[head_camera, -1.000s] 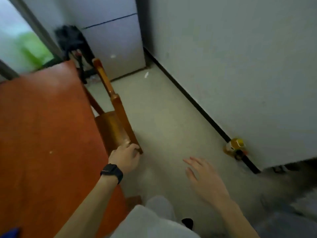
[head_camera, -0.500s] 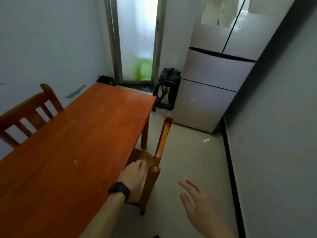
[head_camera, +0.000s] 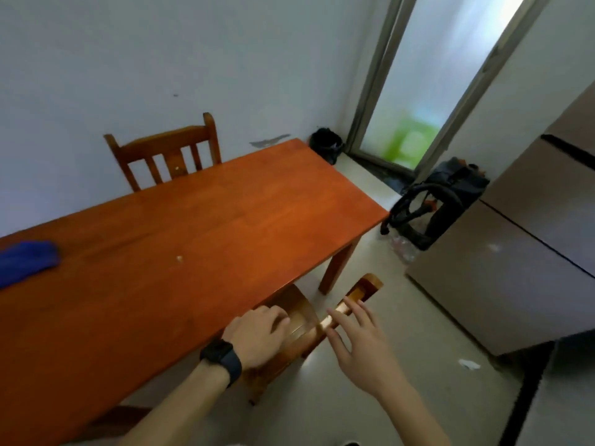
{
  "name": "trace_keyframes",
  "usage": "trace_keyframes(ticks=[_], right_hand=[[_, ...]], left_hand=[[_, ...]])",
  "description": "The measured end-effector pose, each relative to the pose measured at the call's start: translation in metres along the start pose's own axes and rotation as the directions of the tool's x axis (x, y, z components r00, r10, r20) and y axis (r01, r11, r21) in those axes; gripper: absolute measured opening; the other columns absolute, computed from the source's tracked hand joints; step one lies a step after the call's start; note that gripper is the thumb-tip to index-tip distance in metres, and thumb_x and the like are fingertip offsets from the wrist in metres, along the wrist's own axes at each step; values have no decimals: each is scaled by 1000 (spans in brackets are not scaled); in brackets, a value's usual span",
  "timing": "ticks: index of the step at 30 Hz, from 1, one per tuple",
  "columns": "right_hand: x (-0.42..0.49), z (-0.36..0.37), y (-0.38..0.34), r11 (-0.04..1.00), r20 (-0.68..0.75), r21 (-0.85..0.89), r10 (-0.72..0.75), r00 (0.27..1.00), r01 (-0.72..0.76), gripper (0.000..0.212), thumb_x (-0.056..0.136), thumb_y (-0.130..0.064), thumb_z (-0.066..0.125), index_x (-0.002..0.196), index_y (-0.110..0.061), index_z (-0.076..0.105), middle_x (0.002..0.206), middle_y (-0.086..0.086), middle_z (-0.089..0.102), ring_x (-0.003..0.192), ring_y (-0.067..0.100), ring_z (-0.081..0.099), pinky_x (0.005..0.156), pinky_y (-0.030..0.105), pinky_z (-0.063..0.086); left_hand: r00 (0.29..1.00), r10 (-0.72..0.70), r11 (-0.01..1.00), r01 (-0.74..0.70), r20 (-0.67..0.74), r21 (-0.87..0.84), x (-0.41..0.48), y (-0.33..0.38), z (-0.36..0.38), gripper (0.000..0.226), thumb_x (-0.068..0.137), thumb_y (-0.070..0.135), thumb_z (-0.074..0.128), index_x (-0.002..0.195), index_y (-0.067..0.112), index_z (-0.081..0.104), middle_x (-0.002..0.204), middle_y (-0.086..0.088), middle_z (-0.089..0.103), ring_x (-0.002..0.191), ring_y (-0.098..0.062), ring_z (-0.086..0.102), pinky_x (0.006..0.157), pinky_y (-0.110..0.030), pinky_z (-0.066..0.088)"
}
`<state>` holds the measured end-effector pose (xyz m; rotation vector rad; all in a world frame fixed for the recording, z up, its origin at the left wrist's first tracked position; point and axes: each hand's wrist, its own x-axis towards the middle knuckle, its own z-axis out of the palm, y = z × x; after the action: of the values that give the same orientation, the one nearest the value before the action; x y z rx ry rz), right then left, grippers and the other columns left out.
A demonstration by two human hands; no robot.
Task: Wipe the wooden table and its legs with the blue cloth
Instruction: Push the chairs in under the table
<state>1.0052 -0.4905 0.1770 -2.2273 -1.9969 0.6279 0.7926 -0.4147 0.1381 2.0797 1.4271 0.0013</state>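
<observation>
Blue cloth [head_camera: 27, 260] on wooden table [head_camera: 193, 236]; L hand [head_camera: 257, 336] grip holds chair [head_camera: 363, 286]; R hand [head_camera: 360, 346] grip wide.

one wooden table [head_camera: 225, 236], two chairs [head_camera: 167, 152] [head_camera: 363, 286], one blue cloth [head_camera: 25, 260], two hands [head_camera: 257, 336] [head_camera: 363, 349], one fridge [head_camera: 515, 268], one wristwatch [head_camera: 222, 357]

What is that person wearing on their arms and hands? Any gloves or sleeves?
No gloves and no sleeves in view: both forearms are bare as far as the picture shows. The left hand has a black watch with a wide dark band strapped round its wrist. The right hand wears nothing at all; no rings show on either hand.
</observation>
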Motion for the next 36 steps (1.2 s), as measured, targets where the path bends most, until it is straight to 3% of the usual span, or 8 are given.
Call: trace_keyframes(ticks=[4, 6, 12, 19, 26, 30, 33, 36], right_hand=[[52, -13, 53, 963, 130, -210, -141, 981, 166, 69, 88, -79, 13, 150, -50, 16, 164, -8, -4, 146, 24, -28, 112, 55, -22], [70, -18, 74, 932, 211, -273, -186, 960, 241, 78, 81, -86, 7, 151, -50, 12, 164, -7, -4, 144, 25, -32, 109, 60, -26], [119, -26, 120, 786, 322, -350, -409, 854, 509, 73, 82, -85, 4, 149, -53, 6, 161, -9, 19, 149, 27, -19, 110, 68, -16], [139, 1, 136, 727, 197, -350, -559, 805, 591, 51, 95, -68, 24, 132, -42, 45, 128, -6, 58, 137, 33, 25, 105, 50, 37], [163, 15, 139, 646, 155, -346, -676, 720, 681, 55, 100, -62, 22, 132, -31, 55, 111, 1, 66, 122, 32, 49, 110, 45, 29], [173, 14, 127, 637, 126, -330, -701, 702, 696, 54, 100, -61, 24, 131, -30, 56, 107, 1, 68, 124, 31, 46, 110, 43, 29], [187, 14, 121, 639, 130, -328, -699, 703, 696, 57, 100, -63, 20, 133, -31, 55, 110, -1, 67, 127, 28, 43, 112, 41, 26], [200, 11, 116, 639, 136, -332, -696, 705, 694, 59, 99, -65, 18, 133, -34, 54, 116, -4, 65, 132, 27, 40, 113, 42, 26]], left_hand=[[971, -189, 980, 197, 143, -39, 0, 27, 29, 71, 83, 84, 27, 137, 40, 42, 126, 12, 53, 110, -12, 55, 94, -35, 47], [944, -280, 957, 289, 174, -24, -5, 40, 47, 77, 79, 88, 24, 139, 43, 37, 122, 11, 53, 107, -15, 56, 94, -38, 44], [914, -395, 882, 405, -89, 242, -4, 63, 73, 63, 94, 71, 14, 142, 35, 34, 111, 5, 63, 96, -20, 64, 100, -44, 38], [885, -444, 810, 462, -137, 361, -6, 72, 85, 63, 97, 66, 13, 142, 27, 32, 124, -1, 60, 101, -25, 63, 99, -44, 39], [890, -426, 773, 452, -164, 445, 1, 64, 77, 71, 86, 74, 1, 129, 30, 35, 97, 1, 61, 77, -22, 62, 63, -33, 47], [868, -467, 751, 491, -171, 441, 8, 58, 68, 63, 91, 73, 11, 128, 30, 37, 90, 1, 61, 74, -21, 60, 74, -36, 49], [866, -464, 753, 497, -188, 431, 18, 52, 61, 75, 84, 76, -1, 132, 30, 35, 94, 2, 62, 76, -21, 61, 88, -40, 44], [875, -438, 759, 483, -206, 437, 26, 49, 54, 73, 85, 76, 1, 129, 30, 36, 90, 4, 57, 69, -21, 54, 68, -35, 40]])
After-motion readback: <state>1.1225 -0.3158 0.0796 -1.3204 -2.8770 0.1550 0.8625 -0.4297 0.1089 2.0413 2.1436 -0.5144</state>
